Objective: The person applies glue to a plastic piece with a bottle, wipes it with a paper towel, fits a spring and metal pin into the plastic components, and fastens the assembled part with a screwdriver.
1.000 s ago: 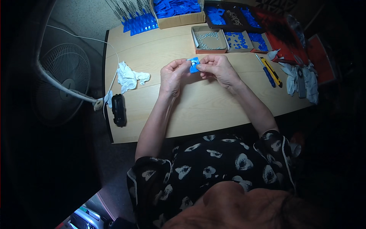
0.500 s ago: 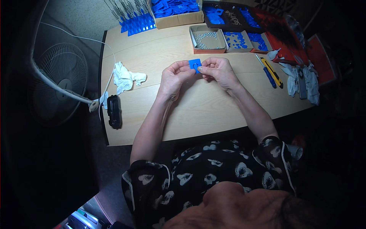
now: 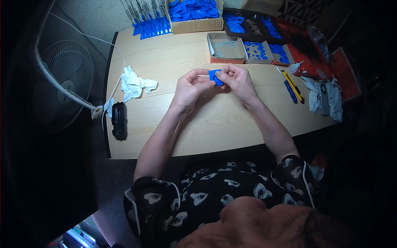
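Both hands meet over the table (image 3: 215, 124): the left hand (image 3: 188, 87) and right hand (image 3: 235, 80) pinch one small blue part (image 3: 215, 77) between fingertips, held just above the wood. The grip is fingertip-only, so a slip could drop the part or anything tiny being pressed into it. Beyond sit a tray of silvery bits (image 3: 225, 47), boxed blue parts (image 3: 194, 10), and a cutter (image 3: 289, 84) to the right
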`<control>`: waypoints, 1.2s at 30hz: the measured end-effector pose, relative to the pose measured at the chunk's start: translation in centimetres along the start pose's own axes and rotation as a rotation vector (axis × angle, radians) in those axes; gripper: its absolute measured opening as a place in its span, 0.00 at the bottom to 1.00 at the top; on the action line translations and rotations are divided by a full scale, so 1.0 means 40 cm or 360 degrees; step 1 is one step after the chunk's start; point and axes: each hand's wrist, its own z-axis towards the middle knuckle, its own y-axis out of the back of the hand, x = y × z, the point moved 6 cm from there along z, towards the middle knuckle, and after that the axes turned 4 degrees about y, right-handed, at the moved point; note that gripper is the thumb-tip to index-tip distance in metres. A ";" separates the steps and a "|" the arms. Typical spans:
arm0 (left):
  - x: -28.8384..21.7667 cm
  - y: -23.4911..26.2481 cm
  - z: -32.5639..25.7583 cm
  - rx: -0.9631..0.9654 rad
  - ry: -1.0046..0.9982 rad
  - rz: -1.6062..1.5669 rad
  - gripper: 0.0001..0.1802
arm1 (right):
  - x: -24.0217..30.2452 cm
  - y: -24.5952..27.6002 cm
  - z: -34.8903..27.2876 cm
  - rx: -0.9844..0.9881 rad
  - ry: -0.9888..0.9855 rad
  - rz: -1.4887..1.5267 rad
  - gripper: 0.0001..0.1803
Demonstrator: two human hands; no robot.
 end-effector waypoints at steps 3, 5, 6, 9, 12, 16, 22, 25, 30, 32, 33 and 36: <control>0.002 -0.003 0.003 0.0008 -0.0008 -0.0008 0.20 | 0.006 0.001 0.001 -0.0007 0.0045 -0.0078 0.10; 0.003 -0.004 0.004 0.0003 -0.0011 0.0000 0.20 | 0.006 0.001 0.002 -0.0009 0.0059 -0.0093 0.10; 0.002 -0.004 0.003 -0.0021 -0.0012 0.0014 0.20 | 0.005 0.001 0.002 -0.0030 0.0058 -0.0084 0.10; -0.001 -0.001 0.003 -0.0061 -0.0025 0.0030 0.20 | 0.000 -0.002 0.010 -0.0039 0.0063 -0.0069 0.10; -0.003 -0.005 0.000 -0.0073 -0.0068 0.0020 0.18 | 0.010 -0.003 0.007 -0.0040 0.0106 -0.0079 0.09; -0.007 -0.003 0.001 -0.0119 -0.0098 -0.0038 0.11 | 0.021 -0.012 0.002 -0.0035 0.0288 -0.0089 0.08; -0.008 0.001 0.003 -0.0091 -0.0272 -0.0118 0.07 | 0.039 -0.020 -0.010 -0.0050 0.0497 -0.0256 0.08; -0.019 -0.002 -0.001 -0.0089 -0.0285 -0.0104 0.07 | 0.049 -0.022 -0.010 -0.0030 0.0440 -0.0264 0.08; -0.028 -0.003 0.002 0.0057 -0.0146 -0.0071 0.13 | 0.011 -0.005 0.001 0.0012 0.0168 0.0349 0.09; -0.035 -0.013 -0.010 0.0129 -0.0113 -0.0085 0.17 | 0.008 -0.005 0.003 0.0058 0.0124 0.0629 0.10; -0.043 -0.027 -0.016 0.0216 -0.0181 -0.0060 0.18 | 0.008 -0.010 0.001 0.0122 0.0054 0.0809 0.11; -0.046 -0.046 -0.022 0.0320 -0.0352 0.0008 0.19 | 0.005 -0.028 -0.004 0.0195 -0.0063 0.1069 0.12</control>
